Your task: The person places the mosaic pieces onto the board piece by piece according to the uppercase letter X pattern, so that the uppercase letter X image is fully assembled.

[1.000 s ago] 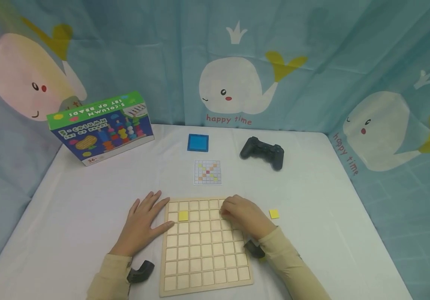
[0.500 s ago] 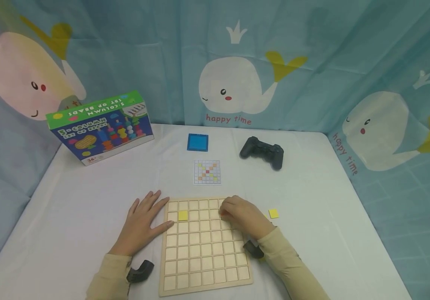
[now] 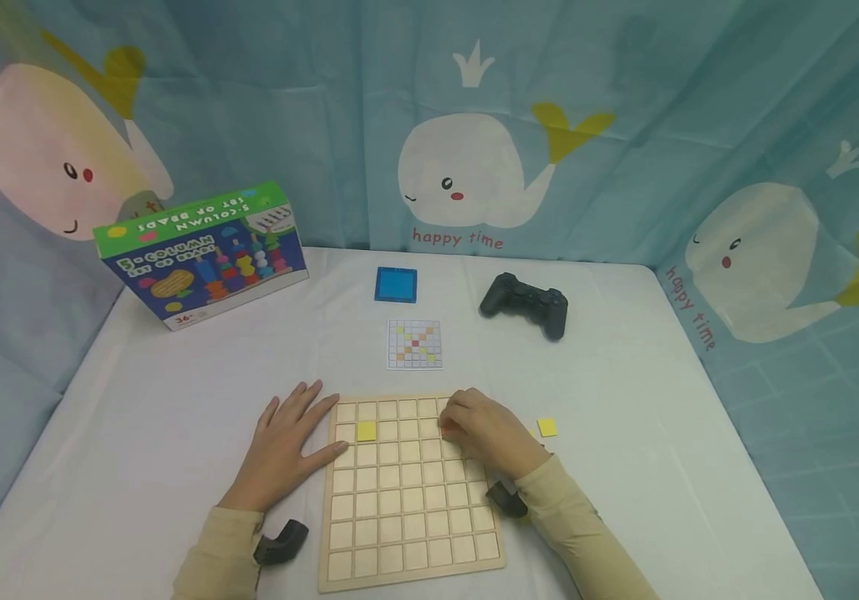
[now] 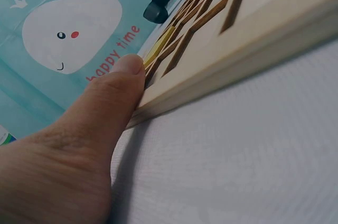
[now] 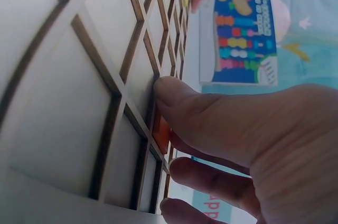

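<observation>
Nothing is shifting between the earlier frames and now: the right hand (image 3: 491, 433) is still pinching an orange tile (image 5: 161, 129) into the wooden grid board (image 3: 410, 492), upper right. The left hand (image 3: 287, 450) is lying flat, fingers straight, bracing the board's left edge, so placement seems mid-way.

You see: 1 wooden grid board (image 3: 410, 492) | 2 yellow tiles (image 3: 366, 431) | 1 orange tile (image 5: 161, 129) | 1 pattern card (image 3: 415, 344) | 1 blue box (image 3: 395, 285) | 1 game controller (image 3: 524, 304) | 1 toy box (image 3: 202, 254) | 2 hands (image 3: 282, 450)
</observation>
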`<state>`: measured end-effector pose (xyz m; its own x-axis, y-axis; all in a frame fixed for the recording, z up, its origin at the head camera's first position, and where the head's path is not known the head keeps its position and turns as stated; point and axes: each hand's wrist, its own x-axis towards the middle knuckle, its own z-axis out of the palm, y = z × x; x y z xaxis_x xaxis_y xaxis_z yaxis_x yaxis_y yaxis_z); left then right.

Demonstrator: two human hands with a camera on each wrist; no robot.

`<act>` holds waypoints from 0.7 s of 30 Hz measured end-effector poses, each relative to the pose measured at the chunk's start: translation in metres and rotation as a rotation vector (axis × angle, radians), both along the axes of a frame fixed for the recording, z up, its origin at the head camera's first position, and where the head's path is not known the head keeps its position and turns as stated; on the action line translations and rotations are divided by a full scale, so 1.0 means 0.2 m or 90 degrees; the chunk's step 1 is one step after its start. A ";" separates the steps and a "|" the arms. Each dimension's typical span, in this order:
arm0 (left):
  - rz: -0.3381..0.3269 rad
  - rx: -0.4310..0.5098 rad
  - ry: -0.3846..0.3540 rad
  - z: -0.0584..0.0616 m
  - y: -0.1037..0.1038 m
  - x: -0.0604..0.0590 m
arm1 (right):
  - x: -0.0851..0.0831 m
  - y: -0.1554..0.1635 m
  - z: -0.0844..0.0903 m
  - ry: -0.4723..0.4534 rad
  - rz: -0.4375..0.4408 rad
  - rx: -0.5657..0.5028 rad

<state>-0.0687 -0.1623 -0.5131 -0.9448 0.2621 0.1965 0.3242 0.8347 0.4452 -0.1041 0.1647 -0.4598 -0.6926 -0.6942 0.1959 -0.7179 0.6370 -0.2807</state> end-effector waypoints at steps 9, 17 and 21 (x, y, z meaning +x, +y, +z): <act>-0.001 0.002 0.003 0.01 0.00 0.00 | -0.01 0.02 -0.01 0.037 0.006 -0.011; -0.004 0.002 0.005 -0.01 -0.01 -0.01 | 0.05 0.21 0.05 0.043 -0.071 -0.005; -0.007 0.002 0.007 -0.02 -0.01 -0.01 | 0.10 0.35 0.06 0.041 -0.139 0.004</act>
